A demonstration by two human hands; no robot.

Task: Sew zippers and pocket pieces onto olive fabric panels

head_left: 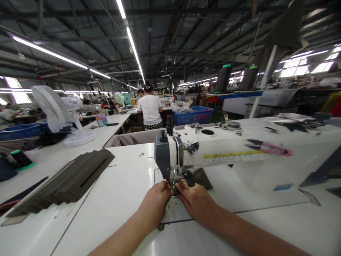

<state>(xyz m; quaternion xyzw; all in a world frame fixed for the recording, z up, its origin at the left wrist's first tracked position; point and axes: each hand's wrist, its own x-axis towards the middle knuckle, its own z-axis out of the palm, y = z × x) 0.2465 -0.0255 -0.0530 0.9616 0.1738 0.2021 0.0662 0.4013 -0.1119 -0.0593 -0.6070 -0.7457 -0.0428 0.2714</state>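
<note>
A white industrial sewing machine (226,142) stands before me, its grey-fronted head (162,153) above the needle area. Close under the needle, my left hand (157,199) has its fingers pinched together at the left of the presser foot. On the other side, my right hand (197,201) is closed too, fingertips almost meeting the left ones. Between them shows a bit of dark olive fabric piece (175,191), mostly hidden by the fingers. More dark olive fabric (203,177) lies flat behind my right hand; whether it is the same piece I cannot tell.
Left on the table lies a fanned stack of dark olive fabric pieces (71,174). Beyond it stand a white fan (57,110) and dark thread cones (20,158). Pink-handled thread snips (277,148) rest on the machine arm. A person (149,108) sits ahead near a blue basket (193,115).
</note>
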